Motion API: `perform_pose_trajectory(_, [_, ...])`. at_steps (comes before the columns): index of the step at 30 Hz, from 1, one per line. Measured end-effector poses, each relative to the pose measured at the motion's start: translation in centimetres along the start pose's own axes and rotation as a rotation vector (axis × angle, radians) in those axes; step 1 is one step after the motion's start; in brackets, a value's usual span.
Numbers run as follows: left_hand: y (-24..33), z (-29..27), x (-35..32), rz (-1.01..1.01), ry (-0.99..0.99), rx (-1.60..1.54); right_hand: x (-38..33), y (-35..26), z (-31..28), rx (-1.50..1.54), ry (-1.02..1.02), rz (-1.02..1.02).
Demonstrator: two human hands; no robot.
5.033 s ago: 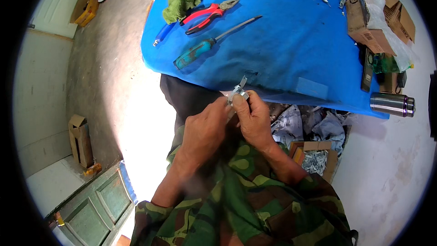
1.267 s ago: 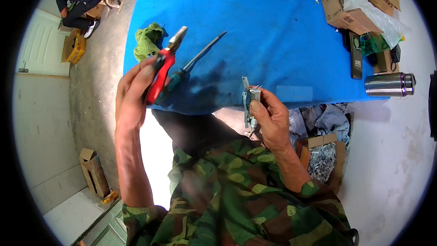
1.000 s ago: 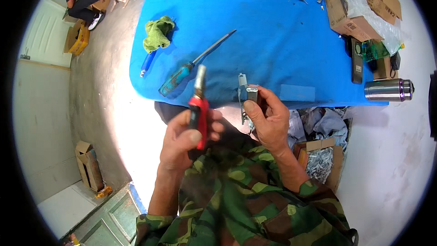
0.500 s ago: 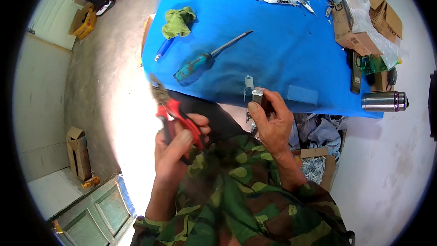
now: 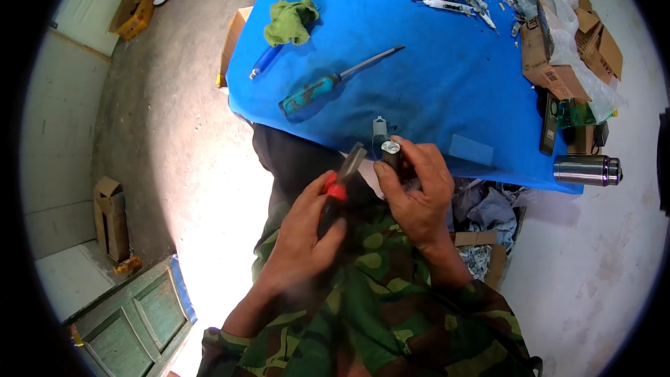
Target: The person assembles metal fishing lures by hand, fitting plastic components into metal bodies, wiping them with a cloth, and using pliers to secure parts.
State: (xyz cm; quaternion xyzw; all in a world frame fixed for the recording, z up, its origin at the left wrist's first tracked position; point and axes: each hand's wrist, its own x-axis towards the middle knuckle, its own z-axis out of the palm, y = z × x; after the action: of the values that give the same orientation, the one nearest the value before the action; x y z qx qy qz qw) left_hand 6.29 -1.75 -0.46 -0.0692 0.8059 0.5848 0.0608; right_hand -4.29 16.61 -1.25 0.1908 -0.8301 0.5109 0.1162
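My left hand (image 5: 299,239) is wrapped round a pair of pliers (image 5: 350,163) with red and black handles. The metal jaws point up toward my right hand (image 5: 424,194), a short gap away from what it holds. Between the thumb and fingers of that hand is a small dark cylinder (image 5: 391,153) with a crinkled silvery end facing up. Just beyond it lies a pale flat tab (image 5: 379,128) at the table's near edge; whether it is joined to the cylinder I cannot tell. A screwdriver (image 5: 306,94) with a worn teal handle lies farther off on the blue-covered table (image 5: 433,91).
A green cloth (image 5: 289,22) lies by a blue-handled tool (image 5: 265,61) at the left. Silvery scraps (image 5: 447,5) are heaped at the back. Cartons (image 5: 551,63) and a steel flask (image 5: 586,170) stand at the right. Below the table is a box of scraps (image 5: 477,260).
My left hand has swung the pliers rightward, and the jaws are now close to the cylinder. My right hand keeps its grip on the cylinder. The whole view has shifted slightly.
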Motion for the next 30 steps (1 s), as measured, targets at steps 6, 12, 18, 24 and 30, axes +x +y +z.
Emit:
perform_pose_trajectory(6, [-1.0, 0.3, 0.1, 0.127, 0.032, 0.185, 0.1, -0.2, 0.1, -0.163, -0.004, -0.128])
perform_pose_trajectory(12, [-1.1, 0.4, 0.2, 0.179, 0.065, 0.287, -0.1, -0.1, 0.4, -0.179, -0.021, -0.132])
perform_pose_trajectory(18, [-1.7, 0.3, 0.2, 0.204, 0.085, 0.395, -0.2, 0.1, 0.3, -0.139, -0.044, -0.083])
perform_pose_trajectory(24, [-1.1, -0.5, 0.2, 0.172, 0.073, 0.441, 0.4, -0.9, -1.2, 0.014, -0.204, 0.099])
perform_pose_trajectory(30, [-0.3, -3.2, -0.2, 0.195, -0.038, 0.426, 1.2, -0.6, -3.5, 0.541, -0.389, 0.544])
